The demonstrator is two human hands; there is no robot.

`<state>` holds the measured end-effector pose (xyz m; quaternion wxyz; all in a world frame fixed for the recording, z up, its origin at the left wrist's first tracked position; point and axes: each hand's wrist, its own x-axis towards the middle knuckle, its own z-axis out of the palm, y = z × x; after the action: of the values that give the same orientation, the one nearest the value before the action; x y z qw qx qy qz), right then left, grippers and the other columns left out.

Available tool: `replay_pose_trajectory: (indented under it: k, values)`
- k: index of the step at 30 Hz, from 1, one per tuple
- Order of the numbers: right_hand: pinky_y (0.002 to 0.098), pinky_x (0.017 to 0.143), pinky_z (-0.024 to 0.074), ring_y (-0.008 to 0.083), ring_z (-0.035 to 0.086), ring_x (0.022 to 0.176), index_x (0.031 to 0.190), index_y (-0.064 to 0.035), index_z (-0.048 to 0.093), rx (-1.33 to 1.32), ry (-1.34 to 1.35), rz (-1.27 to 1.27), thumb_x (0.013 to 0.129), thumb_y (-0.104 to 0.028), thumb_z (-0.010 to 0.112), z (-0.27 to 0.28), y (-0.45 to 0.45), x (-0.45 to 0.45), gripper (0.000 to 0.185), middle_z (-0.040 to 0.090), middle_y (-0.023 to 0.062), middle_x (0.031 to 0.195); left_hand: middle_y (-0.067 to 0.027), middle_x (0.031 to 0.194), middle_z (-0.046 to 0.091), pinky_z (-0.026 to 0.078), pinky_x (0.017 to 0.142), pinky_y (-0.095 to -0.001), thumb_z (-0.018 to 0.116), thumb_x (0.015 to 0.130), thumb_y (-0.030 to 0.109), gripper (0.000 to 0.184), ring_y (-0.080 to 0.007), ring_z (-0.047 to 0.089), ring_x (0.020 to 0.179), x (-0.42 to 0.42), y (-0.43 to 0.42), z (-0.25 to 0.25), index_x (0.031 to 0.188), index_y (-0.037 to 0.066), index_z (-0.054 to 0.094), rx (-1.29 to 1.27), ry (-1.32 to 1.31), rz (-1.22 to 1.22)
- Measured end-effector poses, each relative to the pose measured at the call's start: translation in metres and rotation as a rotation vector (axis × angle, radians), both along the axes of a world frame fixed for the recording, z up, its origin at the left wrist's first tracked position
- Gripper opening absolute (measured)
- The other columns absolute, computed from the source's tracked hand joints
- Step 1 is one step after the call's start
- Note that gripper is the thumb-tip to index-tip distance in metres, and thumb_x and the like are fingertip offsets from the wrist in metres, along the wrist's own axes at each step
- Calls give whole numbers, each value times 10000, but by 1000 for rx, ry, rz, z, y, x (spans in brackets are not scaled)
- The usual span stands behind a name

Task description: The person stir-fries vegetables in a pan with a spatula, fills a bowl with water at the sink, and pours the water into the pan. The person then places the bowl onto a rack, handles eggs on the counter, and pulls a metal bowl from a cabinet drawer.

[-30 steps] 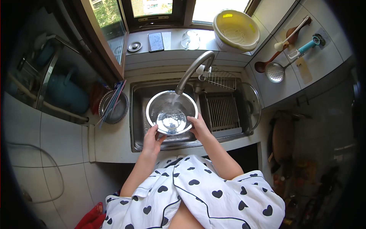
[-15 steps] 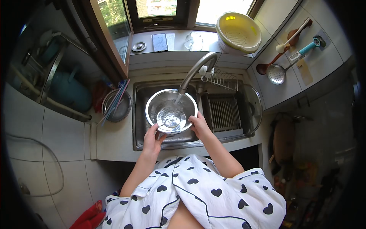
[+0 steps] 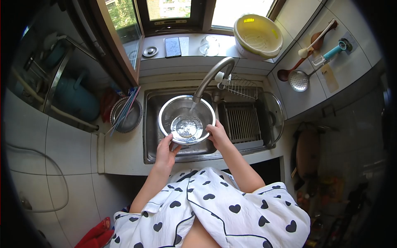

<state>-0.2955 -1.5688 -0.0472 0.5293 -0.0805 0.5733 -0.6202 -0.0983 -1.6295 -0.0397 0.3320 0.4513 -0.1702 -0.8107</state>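
Observation:
A shiny metal bowl (image 3: 165, 109) is held over the left basin of the sink (image 3: 151, 155). Water runs from the curved faucet (image 3: 205, 84) into it, and rippling water covers its bottom. My left hand (image 3: 166, 151) grips the rim at the near left, thumb on the edge and fingers underneath. On the near right of the rim, my right hand (image 3: 217, 135) is closed with the thumb on top. The fingers under the bowl are partly hidden.
A dish rack (image 3: 242, 126) and a glass lid (image 3: 273, 118) occupy the right basin. At left on the counter stands a metal pot (image 3: 131, 120) with thin sticks across it. The sill holds a phone (image 3: 173, 47) and a yellow-white colander (image 3: 258, 37). Ladles (image 3: 298, 79) hang at right.
The bowl and both hands have shifted very slightly to the right in view. Water still flows into the bowl, and both hands keep their hold.

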Motion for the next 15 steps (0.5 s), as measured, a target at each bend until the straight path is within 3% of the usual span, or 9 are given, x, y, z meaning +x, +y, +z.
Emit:
replay_pose_trajectory:
  k: [15]
  values:
    - [215, 506, 364, 84, 503, 644, 1031, -75, 501, 14, 31, 13, 711, -41, 522, -7, -2, -3, 322, 535, 11, 809, -30, 1030, 469, 451, 846, -405, 622, 799, 204, 254, -179, 449, 1014, 3, 1, 1, 1014, 95, 542, -11, 19, -17]
